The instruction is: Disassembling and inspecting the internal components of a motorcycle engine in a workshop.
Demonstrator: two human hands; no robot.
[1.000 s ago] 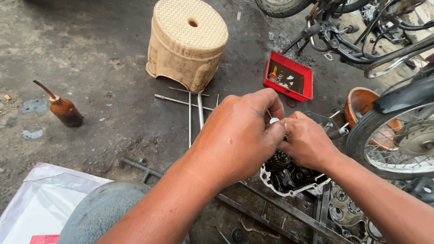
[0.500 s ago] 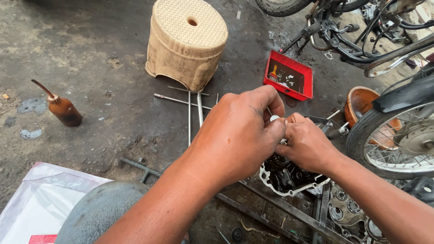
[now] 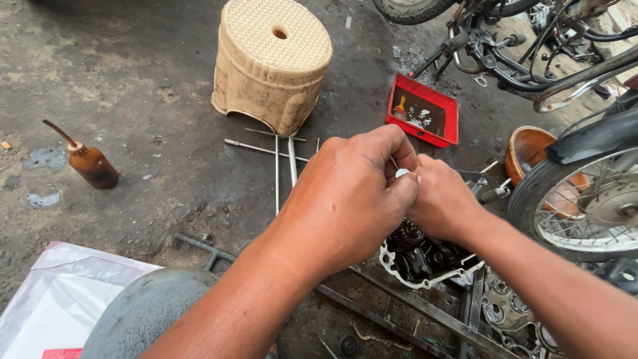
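A small whitish part is pinched between the fingertips of both hands, which are pressed close together directly above the open engine casing. The left hand is curled over it with thumb and forefinger closed on the piece; the right hand is closed against it from the other side. What the part is cannot be told, since most of it is covered by the fingers.

A slip could be judged the main risk: were the grip loosened, the part would likely be dropped into the dark, oily gears of the casing below, or lost on the stained concrete floor, where it would be hard to find among the loose metal rods. Greasy fingers would make such a slip more likely.

The casing is seen as a pale, scalloped metal rim around blackened internals, resting on the floor near its lower right part, beside a motorcycle wheel. A red tray of small parts lies just beyond the hands, a cream plastic stool farther off, and a brown oil can well apart toward the left edge.
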